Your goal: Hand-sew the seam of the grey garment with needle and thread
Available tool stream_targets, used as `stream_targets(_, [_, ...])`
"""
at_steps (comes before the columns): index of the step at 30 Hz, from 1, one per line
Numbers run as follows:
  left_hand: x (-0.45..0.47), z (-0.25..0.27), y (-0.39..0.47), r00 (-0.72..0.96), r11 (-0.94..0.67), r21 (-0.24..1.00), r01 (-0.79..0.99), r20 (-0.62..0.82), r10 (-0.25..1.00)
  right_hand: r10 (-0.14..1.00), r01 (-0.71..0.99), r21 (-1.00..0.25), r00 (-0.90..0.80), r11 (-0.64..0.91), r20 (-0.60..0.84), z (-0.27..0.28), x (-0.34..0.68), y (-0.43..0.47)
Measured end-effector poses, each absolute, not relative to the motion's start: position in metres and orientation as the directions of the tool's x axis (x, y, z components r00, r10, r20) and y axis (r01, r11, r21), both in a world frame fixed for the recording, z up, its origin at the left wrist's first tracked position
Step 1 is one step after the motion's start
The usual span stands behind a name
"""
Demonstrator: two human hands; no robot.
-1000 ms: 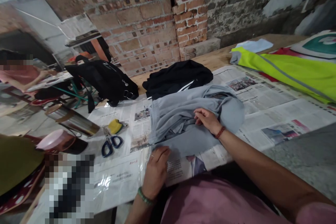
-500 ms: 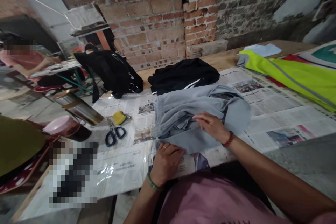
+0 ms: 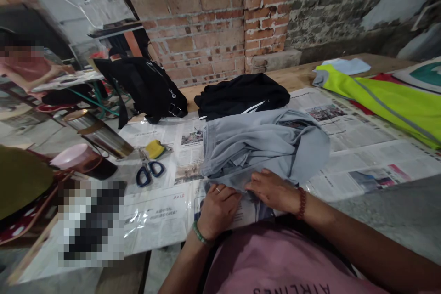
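Observation:
A light grey garment [image 3: 262, 140], bunched and folded, lies on the newspaper-covered table in front of me. My left hand [image 3: 219, 209], with a ring and a green bead bracelet, has its fingers curled over the garment's near left edge. Close beside it, my right hand [image 3: 274, 191], with a red bead bracelet, pinches the same near edge. The fingertips of both hands are partly hidden by the hands themselves. Behind the grey garment rests a black garment [image 3: 241, 94] with white stripes.
Scissors [image 3: 149, 172] with dark blue handles lie at the left, near a yellow object [image 3: 155, 149]. A steel flask [image 3: 99, 133] and a pink-lidded cup [image 3: 84, 161] stand beyond. A black bag [image 3: 148, 89] sits behind; a yellow safety vest [image 3: 386, 101] lies right. Another person [image 3: 27, 69] sits far left.
My right hand has moved from the folds in the middle of the grey garment down to its near edge. My left hand stays nearly in place. The view has shifted slightly.

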State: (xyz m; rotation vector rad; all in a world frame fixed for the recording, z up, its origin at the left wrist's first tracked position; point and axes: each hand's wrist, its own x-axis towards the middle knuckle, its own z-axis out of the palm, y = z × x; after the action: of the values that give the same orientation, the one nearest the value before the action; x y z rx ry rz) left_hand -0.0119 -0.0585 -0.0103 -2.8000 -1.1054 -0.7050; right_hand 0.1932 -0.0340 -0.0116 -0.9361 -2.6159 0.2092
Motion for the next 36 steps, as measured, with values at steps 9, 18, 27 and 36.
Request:
stream_targets(9, [-0.01, -0.01, -0.058, 0.647, -0.735, 0.075, 0.674, 0.42, 0.636, 0.632, 0.524, -0.372, -0.719, 0.766, 0.29, 0.001, 0.185, -0.031])
stream_targets(18, [-0.012, -0.008, -0.059, 0.651, -0.744, 0.055, 0.666, 0.445, 0.616, 0.653, 0.462, -0.51, -0.695, 0.726, 0.3, 0.0, 0.164, -0.029])
stream_targets(27, [-0.017, -0.014, -0.046, 0.406, -0.571, 0.582, 0.579, 0.401, 0.821, 0.74, 0.496, -0.554, -0.524, 0.668, 0.423, -0.012, 0.173, -0.03])
stream_targets(36, [-0.019, -0.009, -0.037, 0.364, -0.402, 0.769, 0.497, 0.235, 0.901, 0.654, 0.464, -0.46, -0.543, 0.757, 0.528, -0.02, 0.178, -0.042])
